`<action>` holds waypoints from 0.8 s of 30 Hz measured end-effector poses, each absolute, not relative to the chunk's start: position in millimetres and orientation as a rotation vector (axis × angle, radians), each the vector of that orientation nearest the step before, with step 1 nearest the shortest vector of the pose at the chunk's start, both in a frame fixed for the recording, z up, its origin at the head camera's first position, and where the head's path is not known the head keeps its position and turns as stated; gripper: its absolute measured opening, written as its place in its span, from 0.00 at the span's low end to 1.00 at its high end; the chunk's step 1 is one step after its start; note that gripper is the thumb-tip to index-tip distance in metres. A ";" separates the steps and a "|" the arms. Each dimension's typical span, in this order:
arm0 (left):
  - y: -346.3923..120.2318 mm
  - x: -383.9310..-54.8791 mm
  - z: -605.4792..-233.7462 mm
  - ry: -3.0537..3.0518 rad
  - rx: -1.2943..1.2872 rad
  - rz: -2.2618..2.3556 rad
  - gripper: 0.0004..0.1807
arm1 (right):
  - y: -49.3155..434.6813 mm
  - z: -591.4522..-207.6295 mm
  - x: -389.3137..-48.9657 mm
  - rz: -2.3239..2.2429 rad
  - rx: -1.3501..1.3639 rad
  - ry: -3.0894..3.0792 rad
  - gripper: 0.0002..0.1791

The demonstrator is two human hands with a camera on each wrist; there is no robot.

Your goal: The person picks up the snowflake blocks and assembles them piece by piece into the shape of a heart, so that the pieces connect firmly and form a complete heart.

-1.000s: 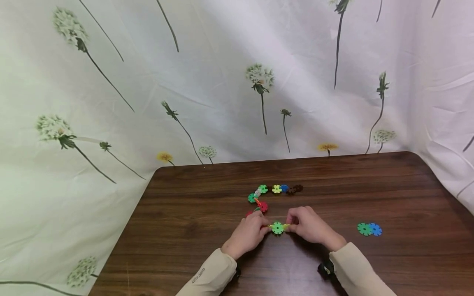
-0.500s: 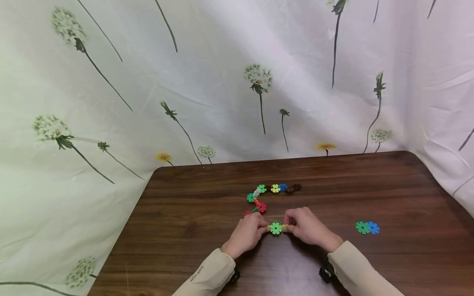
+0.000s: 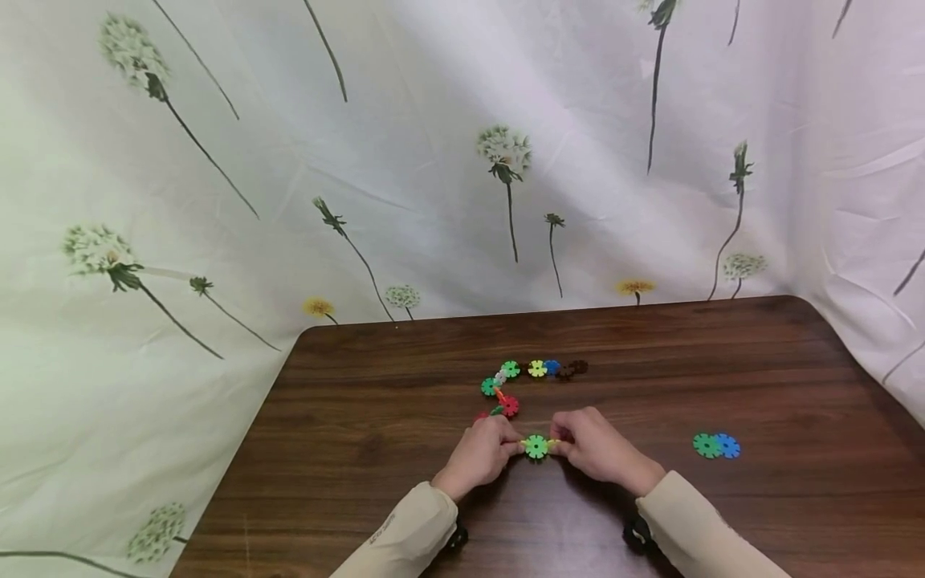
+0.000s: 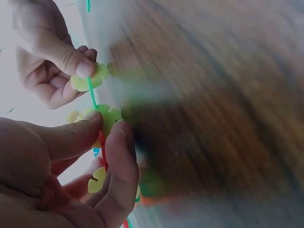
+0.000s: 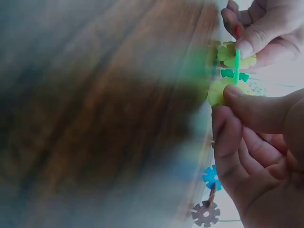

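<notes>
A light green slotted plastic disc (image 3: 536, 447) stands on edge between my two hands, linked to a yellow disc on either side. With thumb and index finger, my left hand (image 3: 477, 453) pinches the left yellow disc (image 4: 111, 115). Opposite it, my right hand (image 3: 605, 448) pinches the right yellow disc (image 5: 216, 92) the same way. Beyond the left hand a winding chain of linked discs shows red (image 3: 510, 405), green (image 3: 489, 387), white and other colours. Left fingers hide its near end, so how it joins the held discs cannot be seen.
The chain's far stretch runs right through a yellow disc (image 3: 537, 368) and a blue disc (image 3: 552, 367) to brown discs (image 3: 580, 366). A green disc (image 3: 706, 445) joined to a blue disc (image 3: 729, 446) lies to the right on the dark wooden table (image 3: 347, 482). Flowered cloth (image 3: 433, 160) hangs behind.
My right hand has edged slightly left, closer to the light green disc, and less of the yellow discs shows beside it. The left hand's pinch stays as it was. The head view has shifted slightly.
</notes>
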State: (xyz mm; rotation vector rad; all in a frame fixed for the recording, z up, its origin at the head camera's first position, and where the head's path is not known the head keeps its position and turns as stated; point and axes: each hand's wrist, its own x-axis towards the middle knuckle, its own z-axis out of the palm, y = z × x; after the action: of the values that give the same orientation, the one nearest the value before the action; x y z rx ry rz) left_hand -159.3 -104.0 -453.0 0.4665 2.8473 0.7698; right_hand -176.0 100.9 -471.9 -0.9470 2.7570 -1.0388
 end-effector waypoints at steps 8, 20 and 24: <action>-104.5 -160.6 -450.8 2.806 0.445 0.820 0.04 | 96.4 -467.2 -175.1 -0.997 -0.961 2.751 0.11; -103.0 -158.7 -448.3 2.767 0.425 0.834 0.06 | 99.2 -467.0 -179.5 -1.018 -0.926 2.713 0.10; -102.5 -157.2 -447.3 2.795 0.425 0.781 0.07 | 103.6 -464.5 -181.8 -1.032 -0.912 2.687 0.08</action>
State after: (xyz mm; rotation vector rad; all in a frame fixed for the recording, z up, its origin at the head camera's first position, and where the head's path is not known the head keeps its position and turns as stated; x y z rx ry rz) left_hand -157.2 -102.5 -447.3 0.4251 2.7950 0.7813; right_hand -181.8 103.6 -464.5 -0.9119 2.6868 -1.0318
